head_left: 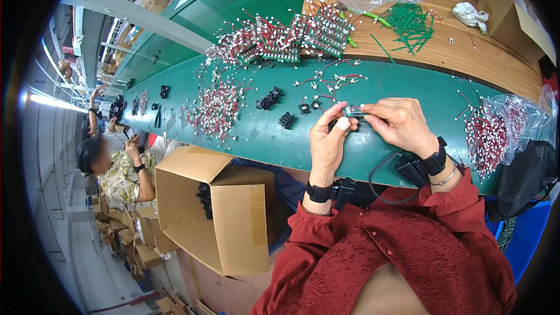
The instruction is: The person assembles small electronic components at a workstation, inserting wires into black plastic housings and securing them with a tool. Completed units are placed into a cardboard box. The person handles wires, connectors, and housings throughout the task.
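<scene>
Over the green work surface [364, 84], my left hand [326, 146] pinches a small dark-green piece that looks like a circuit board [350, 111] between thumb and fingers. My right hand [403, 121] is closed at the piece's right end, thumb and forefinger pressed together. Whatever those fingers grip is too small to make out. Part of a black piece shows between the left fingers. Small black plastic parts [286, 120] lie left of my hands, with more black parts [269, 98] behind them. Short red wires with white connectors [332, 81] lie just beyond my fingertips.
Wired green boards [318, 32] are heaped at the back, beside a pile of red wires [217, 105]. Green strips [408, 26] lie on the wood top. Right: bagged wires [507, 119]. An open cardboard box [245, 221] stands front left; a co-worker [125, 166] sits beyond.
</scene>
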The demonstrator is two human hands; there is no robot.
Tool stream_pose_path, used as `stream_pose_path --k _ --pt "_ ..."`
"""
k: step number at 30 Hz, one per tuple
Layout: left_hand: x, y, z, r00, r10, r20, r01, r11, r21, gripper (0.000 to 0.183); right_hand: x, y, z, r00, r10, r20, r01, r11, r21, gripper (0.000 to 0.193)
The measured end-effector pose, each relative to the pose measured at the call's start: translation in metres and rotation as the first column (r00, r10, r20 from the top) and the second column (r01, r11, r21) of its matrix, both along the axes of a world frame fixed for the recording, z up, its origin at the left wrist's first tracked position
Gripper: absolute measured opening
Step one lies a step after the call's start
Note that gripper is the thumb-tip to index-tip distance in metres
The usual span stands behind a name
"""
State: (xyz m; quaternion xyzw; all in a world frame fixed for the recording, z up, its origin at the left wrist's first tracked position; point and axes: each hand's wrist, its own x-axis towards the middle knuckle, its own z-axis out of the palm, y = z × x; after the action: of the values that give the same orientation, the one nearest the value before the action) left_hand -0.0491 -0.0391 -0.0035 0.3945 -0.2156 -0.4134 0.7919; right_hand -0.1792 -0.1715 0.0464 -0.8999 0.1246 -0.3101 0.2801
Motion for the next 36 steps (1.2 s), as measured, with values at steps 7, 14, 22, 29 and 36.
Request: stream_pose_path --k 7,14,22,29,36 --pt "-0.004 -0.001 0.009 0.999 0.03 -0.015 -0.029 0.998 0.063 0.034 0.0 -0.001 0.0 1.0 -0.007 0.016 0.007 1.0 -0.006 0.013" --pt "-0.002 0.002 0.008 0.999 -0.039 0.004 0.038 0.996 0.075 0.036 -0.001 -0.002 0.0 1.0 0.018 0.006 -0.017 0.999 -0.033 0.014" --pt "0.003 0.003 0.0 0.997 -0.07 -0.045 0.068 0.996 -0.049 0.034 -0.002 -0.001 0.004 1.0 0.013 -0.019 -0.009 0.985 0.175 0.014" --pt "0.0 0.002 0.003 0.996 -0.063 -0.059 0.062 0.998 -0.019 0.032 -0.002 -0.001 0.003 0.999 0.024 -0.043 -0.008 0.945 0.326 0.016" --pt "-0.001 0.002 0.006 0.995 -0.066 -0.071 0.068 0.998 0.015 0.031 -0.002 -0.001 0.004 0.996 0.046 -0.075 -0.023 0.96 0.279 0.017"
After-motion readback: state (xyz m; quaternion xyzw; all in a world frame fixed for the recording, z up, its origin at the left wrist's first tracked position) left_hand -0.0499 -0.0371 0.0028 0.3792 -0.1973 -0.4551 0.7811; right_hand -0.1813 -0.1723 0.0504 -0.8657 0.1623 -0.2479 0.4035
